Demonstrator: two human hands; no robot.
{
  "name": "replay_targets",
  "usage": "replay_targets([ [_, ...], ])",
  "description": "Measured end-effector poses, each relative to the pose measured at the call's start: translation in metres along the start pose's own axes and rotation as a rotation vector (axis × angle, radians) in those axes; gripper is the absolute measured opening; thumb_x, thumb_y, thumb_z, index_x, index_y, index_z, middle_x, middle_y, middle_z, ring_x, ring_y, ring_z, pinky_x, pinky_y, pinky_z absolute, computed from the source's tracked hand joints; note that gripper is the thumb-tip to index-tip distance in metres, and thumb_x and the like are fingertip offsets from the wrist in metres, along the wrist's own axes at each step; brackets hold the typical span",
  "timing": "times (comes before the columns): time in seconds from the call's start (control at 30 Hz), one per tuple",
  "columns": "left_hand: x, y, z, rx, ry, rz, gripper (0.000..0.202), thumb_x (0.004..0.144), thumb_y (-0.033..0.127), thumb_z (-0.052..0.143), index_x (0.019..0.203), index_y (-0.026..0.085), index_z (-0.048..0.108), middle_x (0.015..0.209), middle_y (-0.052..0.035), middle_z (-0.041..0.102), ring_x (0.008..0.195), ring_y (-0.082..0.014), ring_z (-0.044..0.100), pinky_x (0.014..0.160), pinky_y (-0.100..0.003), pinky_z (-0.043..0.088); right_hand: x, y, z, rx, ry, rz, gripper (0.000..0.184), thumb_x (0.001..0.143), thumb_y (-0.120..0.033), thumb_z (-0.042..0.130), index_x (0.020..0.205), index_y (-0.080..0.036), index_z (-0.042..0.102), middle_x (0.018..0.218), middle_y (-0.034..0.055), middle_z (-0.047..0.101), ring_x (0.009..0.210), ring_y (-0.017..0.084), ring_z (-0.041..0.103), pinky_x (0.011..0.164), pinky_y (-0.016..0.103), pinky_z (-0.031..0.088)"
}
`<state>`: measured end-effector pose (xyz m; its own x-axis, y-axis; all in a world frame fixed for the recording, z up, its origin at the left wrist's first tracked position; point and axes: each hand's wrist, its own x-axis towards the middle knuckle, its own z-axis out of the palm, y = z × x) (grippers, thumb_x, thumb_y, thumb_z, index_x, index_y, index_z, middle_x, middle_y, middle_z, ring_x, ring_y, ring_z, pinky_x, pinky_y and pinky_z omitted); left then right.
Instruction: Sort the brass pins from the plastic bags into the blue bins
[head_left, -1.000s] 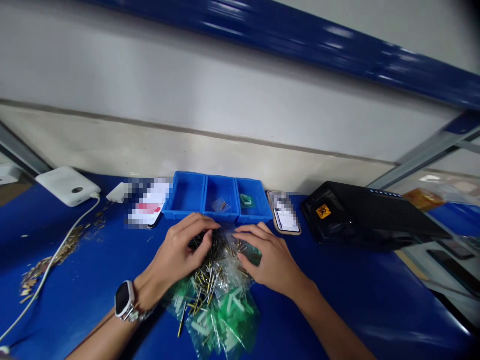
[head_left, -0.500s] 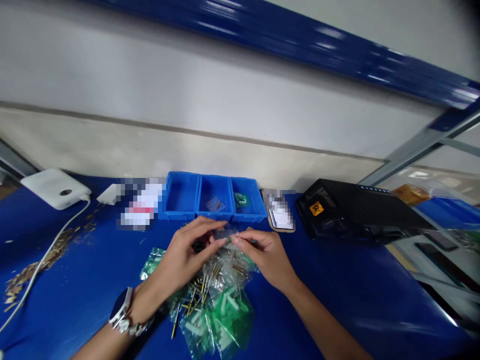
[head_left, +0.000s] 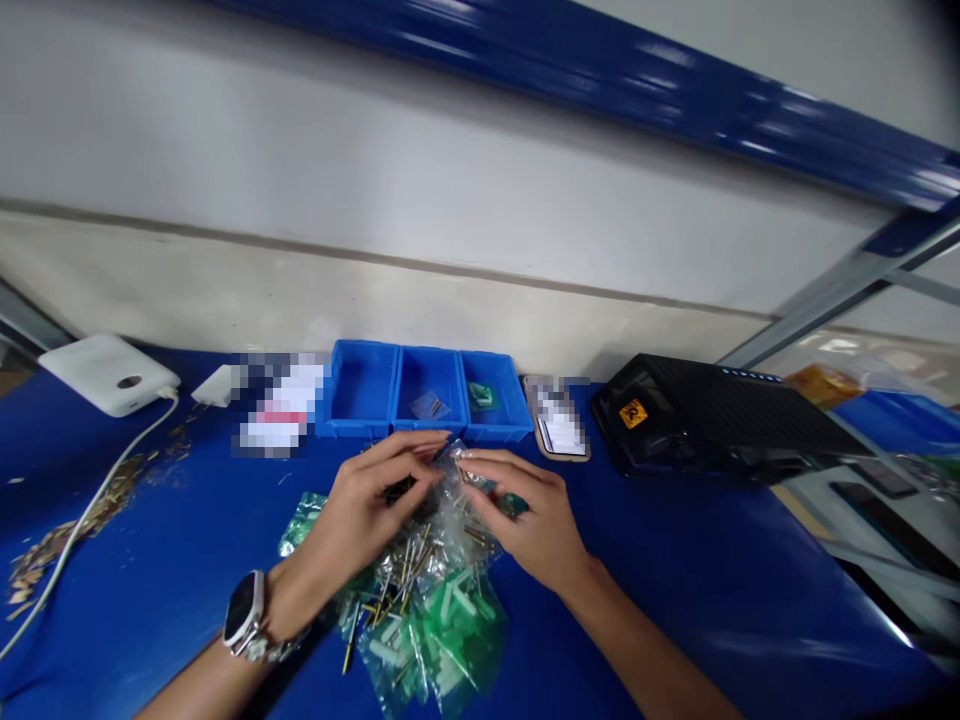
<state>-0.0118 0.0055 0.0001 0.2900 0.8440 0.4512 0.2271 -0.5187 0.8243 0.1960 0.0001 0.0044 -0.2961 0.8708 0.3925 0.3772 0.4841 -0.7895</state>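
A heap of small clear bags (head_left: 431,585) lies on the blue bench, holding gold pins and green and white plastic parts. Both my hands rest on its far end. My left hand (head_left: 360,515), with a watch (head_left: 244,605) on the wrist, has its fingers closed on a small clear bag (head_left: 450,462) at the top of the heap. My right hand (head_left: 529,525) meets it from the right, fingertips pinching the same bag. A green part (head_left: 514,505) shows under the right fingers.
Three joined blue bins (head_left: 361,432) stand just behind the heap; the middle and right ones hold small bags. A phone (head_left: 559,428) and a black device (head_left: 712,420) lie to the right. At the left are a white power bank (head_left: 105,372), its cable (head_left: 82,520) and scattered brass bits (head_left: 45,560).
Half a second ago both hands held the small clear bag lifted between their fingertips; now they have sunk back onto the heap. The view has shifted slightly.
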Motion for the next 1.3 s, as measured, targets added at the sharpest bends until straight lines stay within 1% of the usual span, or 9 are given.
replay_targets([
  [0.13, 0.002, 0.003, -0.009, 0.101, -0.096, 0.096, 0.012, 0.093, 0.020, 0.061, 0.097, 0.022, 0.072, 0.117, -0.0085, 0.068, 0.108, -0.0209, 0.065, 0.091, -0.039, 0.056, 0.000, 0.000, -0.009, -0.029, -0.073, -0.026, 0.018, 0.086, -0.019, 0.066, 0.099, -0.026, 0.076, 0.095, 0.0041, 0.075, 0.082, 0.019, 0.070, 0.070, 0.031, 0.057],
  [0.23, 0.004, 0.009, -0.017, 0.074, -0.219, 0.109, 0.007, 0.089, 0.023, 0.064, 0.089, 0.020, 0.071, 0.088, -0.0062, 0.071, 0.083, -0.0190, 0.067, 0.073, -0.034, 0.056, 0.002, -0.001, -0.021, 0.194, -0.365, 0.310, 0.007, 0.082, -0.027, 0.072, 0.082, -0.021, 0.075, 0.063, -0.0011, 0.068, 0.049, 0.010, 0.059, 0.046, 0.021, 0.048],
  [0.33, 0.003, 0.013, -0.021, 0.063, -0.148, 0.138, 0.014, 0.090, 0.019, 0.058, 0.079, 0.018, 0.067, 0.077, -0.0055, 0.068, 0.072, -0.0175, 0.063, 0.067, -0.033, 0.051, 0.006, -0.004, -0.028, 0.545, -0.707, 0.637, 0.015, 0.083, -0.032, 0.072, 0.079, -0.018, 0.072, 0.055, -0.0031, 0.066, 0.037, 0.006, 0.051, 0.035, 0.015, 0.040],
  [0.5, 0.004, 0.010, -0.020, 0.138, 0.077, 0.182, 0.019, 0.091, 0.015, 0.055, 0.076, 0.016, 0.066, 0.073, -0.0047, 0.065, 0.069, -0.0165, 0.059, 0.065, -0.032, 0.048, 0.017, -0.010, -0.018, 0.865, -0.263, 0.674, 0.033, 0.089, -0.036, 0.065, 0.118, -0.020, 0.067, 0.119, 0.0127, 0.071, 0.083, 0.021, 0.075, 0.042, 0.019, 0.052],
  [0.57, 0.004, 0.009, -0.020, 0.162, 0.090, 0.189, 0.019, 0.091, 0.016, 0.055, 0.075, 0.017, 0.065, 0.072, -0.0040, 0.065, 0.067, -0.0160, 0.058, 0.064, -0.031, 0.048, 0.018, -0.009, -0.018, 0.788, -0.245, 0.674, 0.041, 0.090, -0.038, 0.063, 0.127, -0.020, 0.061, 0.119, 0.0143, 0.071, 0.081, 0.024, 0.076, 0.040, 0.021, 0.051],
  [0.67, 0.004, 0.007, -0.020, 0.198, 0.034, 0.192, 0.020, 0.091, 0.016, 0.056, 0.074, 0.017, 0.064, 0.072, -0.0033, 0.065, 0.068, -0.0161, 0.058, 0.066, -0.032, 0.047, 0.016, -0.002, -0.036, 0.386, -0.138, 0.518, 0.029, 0.093, -0.041, 0.059, 0.105, -0.017, 0.070, 0.081, 0.0082, 0.077, 0.061, 0.021, 0.072, 0.043, 0.025, 0.050],
  [0.8, 0.002, 0.002, -0.019, 0.243, -0.036, 0.192, 0.019, 0.091, 0.017, 0.055, 0.075, 0.018, 0.065, 0.072, -0.0030, 0.065, 0.070, -0.0171, 0.058, 0.070, -0.035, 0.046, 0.004, 0.020, -0.078, -0.262, 0.198, 0.247, 0.018, 0.092, -0.038, 0.059, 0.098, -0.022, 0.064, 0.091, 0.0081, 0.077, 0.087, 0.027, 0.073, 0.072, 0.036, 0.057],
  [0.97, -0.001, -0.003, -0.014, 0.263, -0.131, 0.184, 0.013, 0.089, 0.016, 0.058, 0.079, 0.019, 0.065, 0.079, -0.0030, 0.067, 0.075, -0.0183, 0.058, 0.075, -0.037, 0.045, -0.029, 0.061, -0.103, -0.665, 0.177, 0.104, 0.034, 0.092, -0.038, 0.059, 0.120, -0.021, 0.051, 0.122, 0.0150, 0.065, 0.114, 0.032, 0.063, 0.101, 0.050, 0.045],
  [1.3, -0.001, -0.006, -0.013, 0.279, -0.201, 0.149, 0.010, 0.089, 0.019, 0.058, 0.081, 0.020, 0.064, 0.083, -0.0021, 0.068, 0.080, -0.0188, 0.059, 0.081, -0.038, 0.042, -0.039, 0.075, -0.098, -0.833, 0.074, 0.084, 0.029, 0.091, -0.042, 0.058, 0.108, -0.023, 0.045, 0.116, 0.0132, 0.065, 0.129, 0.033, 0.052, 0.100, 0.051, 0.044],
])
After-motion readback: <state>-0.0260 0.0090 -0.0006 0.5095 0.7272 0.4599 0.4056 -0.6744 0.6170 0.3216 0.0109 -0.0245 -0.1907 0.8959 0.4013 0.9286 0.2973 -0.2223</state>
